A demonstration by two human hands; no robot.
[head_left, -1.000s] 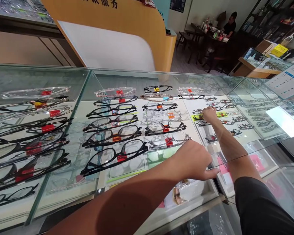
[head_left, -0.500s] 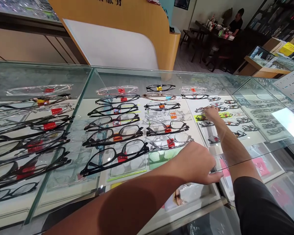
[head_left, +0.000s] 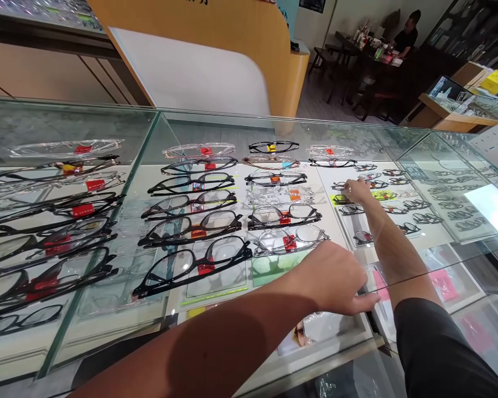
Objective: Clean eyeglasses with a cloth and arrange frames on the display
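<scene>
My right hand [head_left: 359, 192] is inside the glass display case, its fingers pinched together at a small dark pair of eyeglasses [head_left: 339, 186]. Just below those fingers lies a yellow-green strip [head_left: 385, 195] with frames along it. Nearer to me, my left hand [head_left: 340, 279] is bent down by the case's front glass edge. Its thumb points right and its other fingers curl under, hidden from view; what they grip does not show. Beside it are a clear pair of eyeglasses [head_left: 269, 240] with a red tag and a green card [head_left: 274, 268].
Columns of eyeglasses with coloured tags, among them a large black pair [head_left: 191, 265], fill the case to the left. A glass divider [head_left: 108, 221] separates sections. Below my hands is an open white drawer [head_left: 336, 345]. A wooden counter [head_left: 232, 27] stands behind; a person [head_left: 406, 38] sits far off.
The view has shifted slightly, so the background sits a little further right. Both hands stay in nearly the same place, the right one still at the small eyeglasses.
</scene>
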